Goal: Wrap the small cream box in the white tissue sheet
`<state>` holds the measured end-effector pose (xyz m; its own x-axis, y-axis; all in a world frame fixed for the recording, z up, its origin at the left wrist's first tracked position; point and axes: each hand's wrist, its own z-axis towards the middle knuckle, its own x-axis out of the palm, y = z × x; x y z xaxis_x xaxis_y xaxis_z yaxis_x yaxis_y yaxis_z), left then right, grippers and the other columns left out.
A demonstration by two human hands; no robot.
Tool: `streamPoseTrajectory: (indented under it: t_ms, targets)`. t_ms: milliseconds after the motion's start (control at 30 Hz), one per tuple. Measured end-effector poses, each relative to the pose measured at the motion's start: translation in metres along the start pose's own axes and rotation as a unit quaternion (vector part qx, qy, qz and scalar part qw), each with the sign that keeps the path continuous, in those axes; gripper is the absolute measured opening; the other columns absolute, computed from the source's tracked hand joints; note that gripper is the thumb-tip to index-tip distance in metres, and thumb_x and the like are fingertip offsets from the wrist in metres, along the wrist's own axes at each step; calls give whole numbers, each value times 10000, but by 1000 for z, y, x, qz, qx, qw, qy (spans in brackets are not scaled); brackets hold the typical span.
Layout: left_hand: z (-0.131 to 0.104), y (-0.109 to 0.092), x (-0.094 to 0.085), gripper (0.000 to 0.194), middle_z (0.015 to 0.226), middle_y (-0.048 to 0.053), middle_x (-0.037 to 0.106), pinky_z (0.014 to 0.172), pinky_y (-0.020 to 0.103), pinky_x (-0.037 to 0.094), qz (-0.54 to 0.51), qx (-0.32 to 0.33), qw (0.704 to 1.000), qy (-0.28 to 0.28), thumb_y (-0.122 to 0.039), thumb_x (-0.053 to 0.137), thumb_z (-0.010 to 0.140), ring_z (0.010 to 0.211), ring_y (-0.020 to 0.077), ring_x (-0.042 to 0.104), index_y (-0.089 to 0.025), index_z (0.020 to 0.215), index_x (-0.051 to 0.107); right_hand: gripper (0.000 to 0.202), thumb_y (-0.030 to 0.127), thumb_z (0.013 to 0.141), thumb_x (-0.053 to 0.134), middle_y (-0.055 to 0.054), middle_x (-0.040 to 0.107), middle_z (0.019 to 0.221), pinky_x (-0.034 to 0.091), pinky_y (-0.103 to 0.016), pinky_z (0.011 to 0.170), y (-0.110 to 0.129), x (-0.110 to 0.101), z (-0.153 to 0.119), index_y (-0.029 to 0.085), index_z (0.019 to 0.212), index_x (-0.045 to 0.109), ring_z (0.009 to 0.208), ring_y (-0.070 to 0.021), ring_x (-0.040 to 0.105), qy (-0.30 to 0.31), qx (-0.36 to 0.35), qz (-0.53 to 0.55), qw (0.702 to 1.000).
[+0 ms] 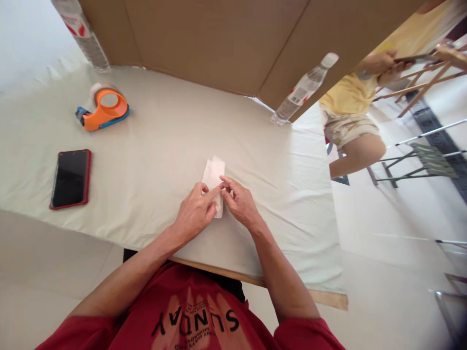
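A narrow, folded white piece that looks like paper or tissue (214, 170) lies on the cloth-covered table close to its front edge. My left hand (196, 208) rests over its left side, index finger stretched across it and the other fingers curled in. From the right, my right hand (241, 201) has thumb and index finger brought together at the piece's right edge, meeting the left index fingertip. My fingers cover the middle of the piece; its far end and a bit of the near end show.
An orange and blue tape dispenser (109, 109) and a red-cased phone (71, 179) lie to the left. Two water bottles (304, 90) stand by the upright cardboard panel (204, 43) at the back. Beyond the table's right edge sits a person (350, 107), near a folding stool (432, 160).
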<state>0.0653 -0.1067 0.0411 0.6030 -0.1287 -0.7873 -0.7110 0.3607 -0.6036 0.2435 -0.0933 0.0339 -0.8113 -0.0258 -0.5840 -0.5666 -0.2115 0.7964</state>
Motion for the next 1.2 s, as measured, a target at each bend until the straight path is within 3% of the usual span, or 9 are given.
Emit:
streamPoseTrajectory:
  t_ms: [100, 233, 400, 567, 733, 833, 967, 1100, 1200]
  targets:
    - [2, 0, -1, 404, 1086, 86, 535, 712, 298, 537, 26, 4, 999, 27, -156, 518, 875, 802, 171, 602, -222, 1240, 678, 379, 226, 879, 520, -60, 760, 1015, 530, -322, 750, -3, 1, 2, 203, 1230, 663, 768, -165, 640, -7, 24, 12, 1000]
    - [4, 2, 0, 357, 1078, 102, 541, 740, 322, 555, 20, 6, 1000, 20, -169, 539, 862, 816, 185, 609, -182, 1179, 703, 369, 324, 861, 551, -85, 747, 1009, 539, -322, 707, -11, -7, 8, 155, 1169, 665, 700, -156, 639, -71, 124, 39, 989]
    - [3, 4, 3, 341, 1120, 110, 534, 752, 338, 565, 7, 13, 1000, 7, -176, 542, 870, 846, 195, 628, -193, 1173, 698, 524, 409, 790, 662, -84, 737, 955, 532, -350, 731, -21, -6, 38, 133, 1233, 616, 746, -193, 660, -28, 192, 15, 981]
    - [-1, 4, 5, 355, 1282, 159, 520, 744, 355, 579, 30, 31, 999, -7, -168, 529, 883, 852, 197, 653, -178, 1206, 674, 378, 393, 704, 706, 24, 615, 711, 437, -289, 667, -18, 6, 66, 166, 1001, 647, 659, -150, 548, 18, 176, -12, 984]
    - [-3, 4, 6, 342, 1378, 159, 562, 830, 369, 591, 73, 93, 992, -45, -122, 521, 890, 956, 222, 677, -182, 1194, 668, 181, 342, 697, 618, 59, 430, 609, 306, -259, 574, -19, 11, 72, 203, 647, 514, 606, -109, 375, 28, 139, 33, 989]
    - [-3, 7, 8, 321, 1260, 152, 647, 896, 385, 581, 76, 130, 987, -64, -114, 499, 913, 1039, 253, 672, -163, 1180, 672, 162, 351, 715, 594, 38, 499, 668, 351, -259, 598, -17, 12, 68, 191, 715, 575, 644, -120, 431, 19, 129, 151, 980]
    - [-3, 11, 11, 312, 1223, 150, 636, 869, 359, 581, 50, 113, 990, -68, -132, 501, 923, 1016, 236, 670, -164, 1188, 664, 233, 374, 734, 643, 10, 618, 788, 439, -271, 678, -7, 11, 57, 186, 871, 632, 718, -139, 533, 22, 124, 289, 949]
    - [-6, 11, 14, 302, 1205, 134, 574, 799, 331, 580, 0, 58, 995, -82, -166, 558, 899, 907, 194, 656, -179, 1191, 634, 169, 356, 789, 661, 22, 603, 759, 439, -260, 691, 5, 5, 39, 196, 826, 618, 712, -128, 536, 22, 89, 281, 955]
    - [-9, 12, 14, 360, 1144, 117, 560, 869, 359, 573, -43, 4, 990, -135, -206, 652, 840, 1003, 222, 637, -166, 1189, 571, 133, 339, 837, 627, 12, 633, 775, 468, -271, 735, 13, -1, 20, 206, 826, 629, 747, -143, 582, 22, 49, 211, 976]
